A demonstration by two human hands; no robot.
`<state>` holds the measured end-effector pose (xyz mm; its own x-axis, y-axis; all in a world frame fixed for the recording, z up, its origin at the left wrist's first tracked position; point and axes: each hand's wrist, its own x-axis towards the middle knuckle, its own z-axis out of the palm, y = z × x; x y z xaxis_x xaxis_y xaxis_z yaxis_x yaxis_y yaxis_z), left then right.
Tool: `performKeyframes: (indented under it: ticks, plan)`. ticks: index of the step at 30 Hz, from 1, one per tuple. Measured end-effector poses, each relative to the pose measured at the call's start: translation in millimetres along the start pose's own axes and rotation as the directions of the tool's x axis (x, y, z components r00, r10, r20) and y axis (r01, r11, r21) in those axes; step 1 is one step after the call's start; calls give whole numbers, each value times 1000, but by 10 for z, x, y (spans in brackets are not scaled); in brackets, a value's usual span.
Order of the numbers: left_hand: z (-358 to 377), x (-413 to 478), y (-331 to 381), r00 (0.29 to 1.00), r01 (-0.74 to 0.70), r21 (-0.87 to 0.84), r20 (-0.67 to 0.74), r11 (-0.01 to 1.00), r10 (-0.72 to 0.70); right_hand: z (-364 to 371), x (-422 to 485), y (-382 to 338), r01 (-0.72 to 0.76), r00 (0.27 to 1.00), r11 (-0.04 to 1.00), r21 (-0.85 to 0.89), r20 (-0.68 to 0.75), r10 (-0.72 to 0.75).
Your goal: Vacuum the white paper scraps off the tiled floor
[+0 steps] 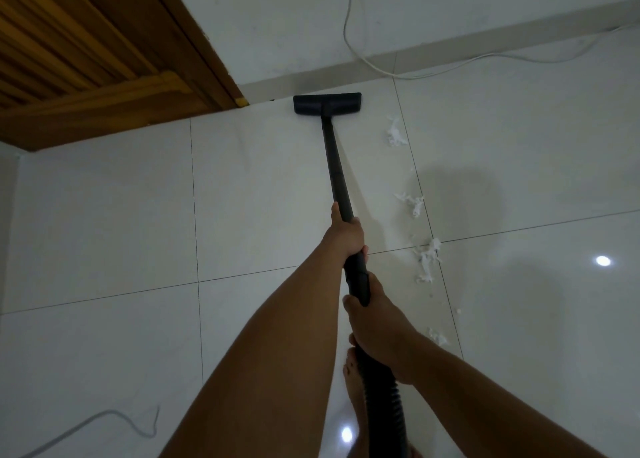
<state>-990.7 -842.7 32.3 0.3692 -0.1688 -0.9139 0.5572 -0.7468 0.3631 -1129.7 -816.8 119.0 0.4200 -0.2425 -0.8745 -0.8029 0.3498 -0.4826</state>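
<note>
**Vacuum head at the skirting, scraps strung out to its right**

At far left a wooden door [86, 59] with slats stands above the tiled floor [104, 232], and a grey cable [104, 412] curls over the tiles near the bottom corner.

Towards the middle, the black vacuum head [327, 103] lies flat on the floor, just in front of the skirting [450, 47] and beside the door frame's foot. Its black wand [334, 166] slants back from it to the person. The left hand [346, 232] has its fingers wrapped round the wand, thumb lying along the tube. Lower down, the right hand [377, 329] is curled round the handle end, where the ribbed hose [384, 405] begins. A bare foot [355, 388] shows under the hose.

To the right of the wand, the white paper scraps [427, 256] lie in a loose line along a tile joint, in small heaps from near the vacuum head down to beside the right wrist, none of them touching the head. A white cable [346, 17] hangs down the wall and trails away right along the skirting.
</note>
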Motion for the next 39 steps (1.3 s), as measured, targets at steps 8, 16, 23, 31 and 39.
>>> performKeyframes:
  ticks: [8, 16, 23, 31, 39]
  plan:
    - [14, 112, 261, 1000, 4, -66, 7, 998, -4, -114, 182, -203, -35, 999, 998, 61, 20, 34]
    - [-16, 9, 367, 1000, 29, -106, 13, 994, -28, -150, 77, -364, -55, 998, 992, 113, 42, 50]
    - [-46, -270, 153, 999, 38, -100, 35, 994, -34, -77, -260, -274, -60, 997, 996, 69, 44, 57]
    - [-41, -285, 48, 999, 25, -132, 48, 991, -19, -71, -308, -217, -52, 999, 999, -8, 13, 52]
    - [-109, 2, 252, 999, 29, -145, 42, 989, -24, -14, 90, -301, -56, 998, 998, 11, -18, 56]
